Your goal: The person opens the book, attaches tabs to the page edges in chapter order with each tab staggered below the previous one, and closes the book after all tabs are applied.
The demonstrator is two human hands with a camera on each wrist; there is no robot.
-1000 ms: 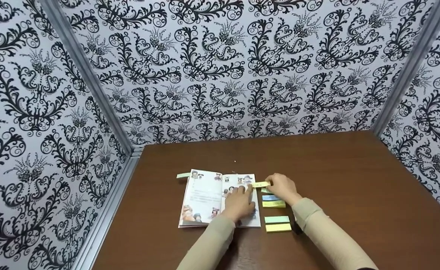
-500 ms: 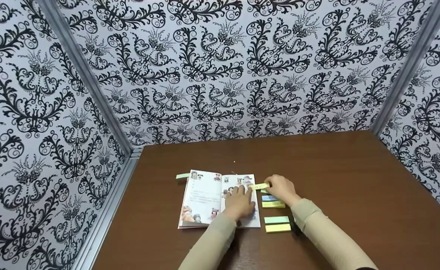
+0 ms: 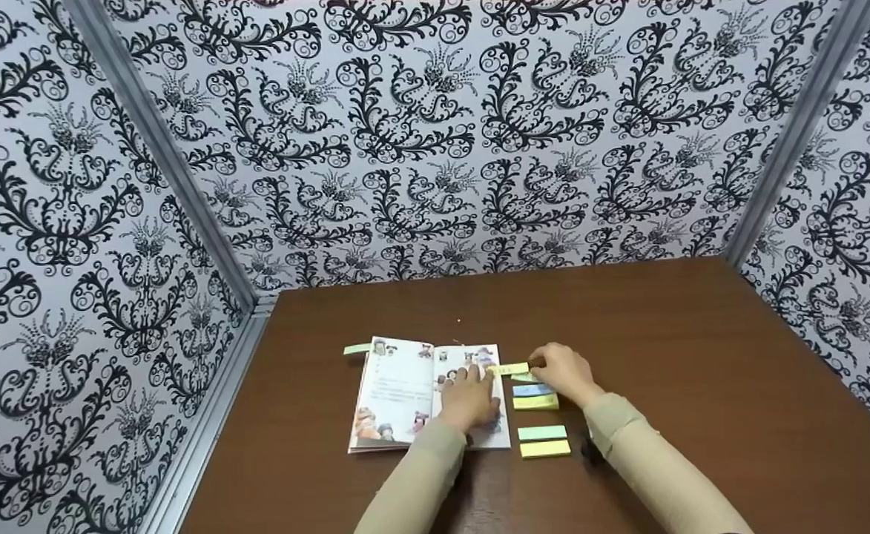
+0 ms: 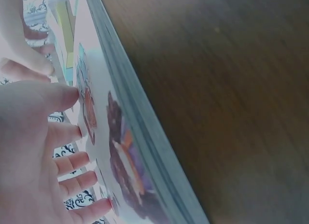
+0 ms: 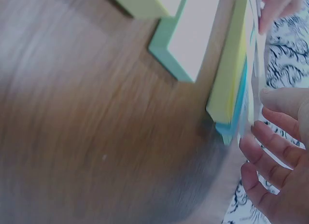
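An open picture book (image 3: 397,378) lies on the table in the head view. My left hand (image 3: 469,400) rests spread on its right page, its fingertips by the inner end of a yellow sticky strip (image 3: 509,368). That strip juts out past the page's right edge. At its outer end is my right hand (image 3: 564,371), thumb and fingertips close to the strip. In the right wrist view I see no strip between the thumb and fingers of that right hand (image 5: 280,151). A green sticky strip (image 3: 522,377) lies partly under the yellow one.
Blue sticky notes (image 3: 531,389) and a yellow pad (image 3: 535,403) lie below the right hand. Nearer are a green pad (image 3: 542,432) and another yellow pad (image 3: 545,449). A pale green tab (image 3: 356,348) sticks out from the book's left side. Patterned walls enclose the brown table (image 3: 627,319).
My right hand has drawn slightly to the right along the yellow strip to its outer end. The left hand stays on the page. The head view has shifted a little.
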